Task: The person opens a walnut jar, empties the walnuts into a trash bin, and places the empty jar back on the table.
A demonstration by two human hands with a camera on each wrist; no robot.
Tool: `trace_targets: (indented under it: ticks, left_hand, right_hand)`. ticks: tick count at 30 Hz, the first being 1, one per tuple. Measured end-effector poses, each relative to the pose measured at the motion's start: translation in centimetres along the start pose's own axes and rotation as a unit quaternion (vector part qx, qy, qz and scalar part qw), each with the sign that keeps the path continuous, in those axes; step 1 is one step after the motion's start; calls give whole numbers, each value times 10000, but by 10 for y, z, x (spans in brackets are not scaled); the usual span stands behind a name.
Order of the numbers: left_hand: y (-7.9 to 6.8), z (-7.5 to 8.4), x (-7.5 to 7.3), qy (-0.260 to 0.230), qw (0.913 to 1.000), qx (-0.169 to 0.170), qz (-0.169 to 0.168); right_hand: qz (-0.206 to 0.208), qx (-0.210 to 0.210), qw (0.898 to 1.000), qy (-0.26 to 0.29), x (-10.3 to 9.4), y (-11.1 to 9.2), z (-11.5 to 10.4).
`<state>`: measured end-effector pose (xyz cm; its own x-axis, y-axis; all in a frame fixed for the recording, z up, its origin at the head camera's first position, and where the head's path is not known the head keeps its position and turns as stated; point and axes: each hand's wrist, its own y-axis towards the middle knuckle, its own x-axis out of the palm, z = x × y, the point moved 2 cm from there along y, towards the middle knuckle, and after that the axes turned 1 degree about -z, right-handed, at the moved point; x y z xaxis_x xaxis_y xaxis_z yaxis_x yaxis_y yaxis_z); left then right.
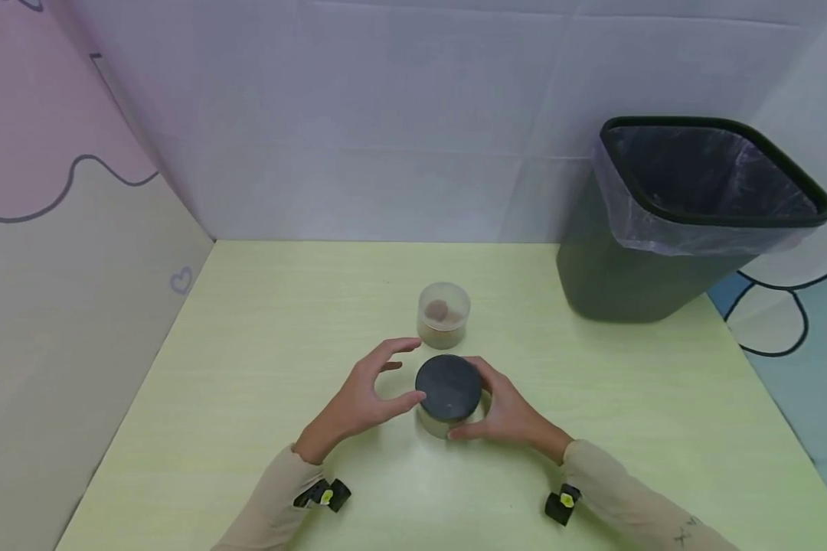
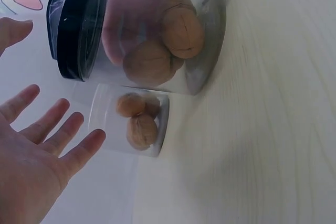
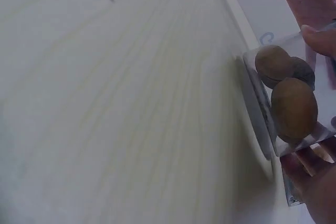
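A clear jar (image 1: 433, 423) with a black screw lid (image 1: 448, 387) stands upright on the table, near the middle. Several walnuts (image 2: 182, 31) show through its wall in both wrist views. My right hand (image 1: 508, 408) grips this jar from the right, thumb at the near side and fingers round the far side. My left hand (image 1: 364, 394) is spread at the left of the lid, its thumb tip right at the lid's edge and its fingers apart from the jar. Just behind stands a second clear jar (image 1: 444, 338), lidless, also with walnuts (image 2: 142, 131) inside.
A dark green bin (image 1: 613, 283) with a clear plastic liner stands at the table's back right corner. White sheeting (image 1: 386, 115) closes off the back edge, and a patterned panel (image 1: 62, 306) borders the left side of the pale wooden table (image 1: 282, 306).
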<state>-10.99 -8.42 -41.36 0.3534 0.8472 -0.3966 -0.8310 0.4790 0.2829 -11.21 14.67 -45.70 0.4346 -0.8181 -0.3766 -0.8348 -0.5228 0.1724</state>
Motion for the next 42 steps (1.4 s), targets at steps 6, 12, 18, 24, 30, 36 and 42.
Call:
trace_targets:
  ticks: [6, 12, 18, 24, 30, 36, 42]
  left_hand:
    - [3, -6, 4, 2, 10000, 80, -26]
    - [4, -11, 5, -81, 9997, 199, -77]
    - [6, -6, 9, -299, 9989, 326, -178]
    - [9, 15, 11, -95, 9992, 356, -154]
    - [8, 17, 17, 406, 9976, 492, -286]
    - [7, 8, 23, 884, 9931, 671, -386]
    - [7, 9, 26, 1007, 9929, 547, -319]
  right_hand:
    - [58, -124, 9999, 1, -5, -1, -20]
    - [76, -202, 9995, -251, -9, 0, 0]
    - [-6, -293, 9972, -682, -17, 0, -1]
    - [-42, -552, 9920, -1138, -21, 2, -13]
    - [-20, -772, 9860, -1476, -24, 1, -19]
    - [-59, -796, 9757, -2039, -26, 1, -26]
    - [-34, -985, 9641, -2465, -28, 3, -36]
